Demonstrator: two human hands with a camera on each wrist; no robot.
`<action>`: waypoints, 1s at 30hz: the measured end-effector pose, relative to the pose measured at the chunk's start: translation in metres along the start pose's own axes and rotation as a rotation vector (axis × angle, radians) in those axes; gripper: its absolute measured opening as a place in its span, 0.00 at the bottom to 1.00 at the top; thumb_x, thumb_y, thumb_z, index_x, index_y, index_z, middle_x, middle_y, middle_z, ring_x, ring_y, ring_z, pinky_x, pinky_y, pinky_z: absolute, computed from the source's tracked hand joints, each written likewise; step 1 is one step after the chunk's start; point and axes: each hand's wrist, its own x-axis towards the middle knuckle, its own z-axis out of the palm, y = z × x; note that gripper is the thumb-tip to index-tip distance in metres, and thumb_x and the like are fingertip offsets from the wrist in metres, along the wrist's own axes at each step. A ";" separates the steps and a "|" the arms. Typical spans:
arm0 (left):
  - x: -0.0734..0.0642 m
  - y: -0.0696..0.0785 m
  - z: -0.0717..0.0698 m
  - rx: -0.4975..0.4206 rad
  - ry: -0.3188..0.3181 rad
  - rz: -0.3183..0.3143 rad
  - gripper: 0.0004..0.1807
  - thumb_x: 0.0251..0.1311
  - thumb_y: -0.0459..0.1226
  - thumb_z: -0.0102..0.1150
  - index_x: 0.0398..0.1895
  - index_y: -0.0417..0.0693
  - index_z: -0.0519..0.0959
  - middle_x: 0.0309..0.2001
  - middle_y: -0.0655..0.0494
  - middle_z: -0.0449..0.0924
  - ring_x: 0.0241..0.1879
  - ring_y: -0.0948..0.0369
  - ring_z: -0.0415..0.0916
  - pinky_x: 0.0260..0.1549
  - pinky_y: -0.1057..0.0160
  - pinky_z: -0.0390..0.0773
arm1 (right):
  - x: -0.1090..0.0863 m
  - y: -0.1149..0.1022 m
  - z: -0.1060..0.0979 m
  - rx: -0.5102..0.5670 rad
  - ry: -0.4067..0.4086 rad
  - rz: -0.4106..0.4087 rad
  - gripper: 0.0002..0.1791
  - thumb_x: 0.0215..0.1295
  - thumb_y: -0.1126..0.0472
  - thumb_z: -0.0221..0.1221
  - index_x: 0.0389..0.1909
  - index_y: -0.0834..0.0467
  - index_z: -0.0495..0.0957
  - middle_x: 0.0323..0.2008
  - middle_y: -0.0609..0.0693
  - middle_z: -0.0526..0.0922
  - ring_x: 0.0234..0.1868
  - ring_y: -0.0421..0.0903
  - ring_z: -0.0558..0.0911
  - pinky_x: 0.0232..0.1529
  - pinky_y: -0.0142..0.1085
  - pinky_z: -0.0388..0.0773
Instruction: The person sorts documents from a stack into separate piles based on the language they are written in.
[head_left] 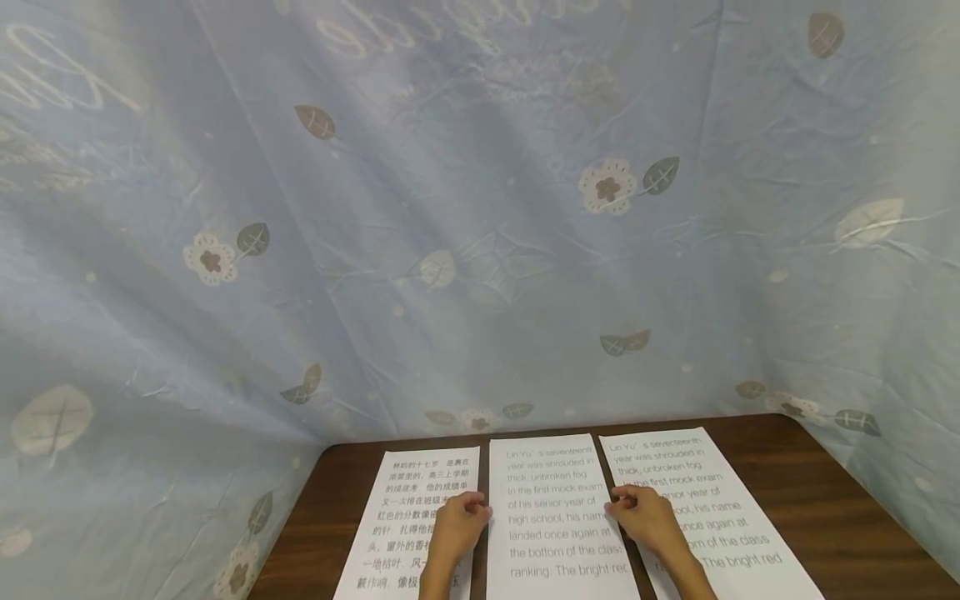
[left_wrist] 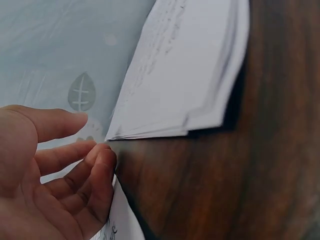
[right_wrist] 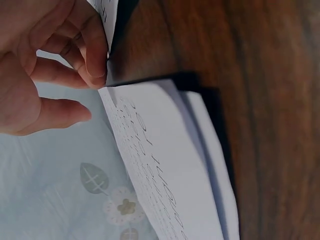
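Three printed paper stacks lie side by side on a dark wooden table: the left one point(head_left: 420, 483) in Chinese characters, the middle one point(head_left: 555, 525) and the right one point(head_left: 667, 454) in English. My left hand point(head_left: 459, 529) is over the left stack's right side, its fingertips close to the middle stack's left edge. At the middle stack's other edge is my right hand point(head_left: 648, 521), overlapping the right stack. In both wrist views, thumb and loosely bent fingers stand apart with nothing between them. Layered paper edges point(left_wrist: 212, 117) show in the left wrist view.
A pale blue cloth point(head_left: 480, 250) with leaf and flower prints hangs behind and beside the table. The brown wooden tabletop point(head_left: 847, 525) shows at the right and in narrow strips between the stacks.
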 end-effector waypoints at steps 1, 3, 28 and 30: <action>-0.001 -0.001 0.002 0.016 0.000 0.001 0.20 0.66 0.38 0.68 0.57 0.35 0.85 0.39 0.53 0.86 0.35 0.62 0.81 0.32 0.64 0.80 | -0.001 0.000 0.000 -0.012 -0.002 -0.001 0.25 0.65 0.60 0.69 0.57 0.73 0.82 0.35 0.52 0.89 0.26 0.43 0.84 0.28 0.37 0.83; -0.002 -0.003 0.004 0.036 0.003 -0.002 0.20 0.66 0.38 0.68 0.56 0.36 0.85 0.39 0.55 0.86 0.35 0.62 0.80 0.31 0.65 0.78 | -0.002 0.000 0.001 -0.041 -0.003 -0.005 0.25 0.64 0.59 0.70 0.56 0.73 0.83 0.34 0.50 0.88 0.27 0.43 0.83 0.29 0.37 0.81; 0.002 0.003 0.014 0.132 0.037 -0.027 0.18 0.62 0.39 0.71 0.53 0.40 0.88 0.29 0.60 0.79 0.28 0.63 0.74 0.24 0.67 0.71 | -0.002 -0.006 0.004 -0.113 0.038 -0.049 0.19 0.58 0.63 0.72 0.51 0.64 0.88 0.33 0.45 0.86 0.36 0.44 0.82 0.38 0.39 0.76; 0.002 0.003 0.013 0.132 0.039 -0.026 0.18 0.63 0.38 0.70 0.54 0.40 0.88 0.29 0.60 0.79 0.28 0.63 0.74 0.24 0.67 0.70 | -0.001 -0.006 0.004 -0.117 0.039 -0.057 0.19 0.58 0.64 0.72 0.51 0.64 0.88 0.34 0.45 0.87 0.38 0.45 0.83 0.39 0.41 0.78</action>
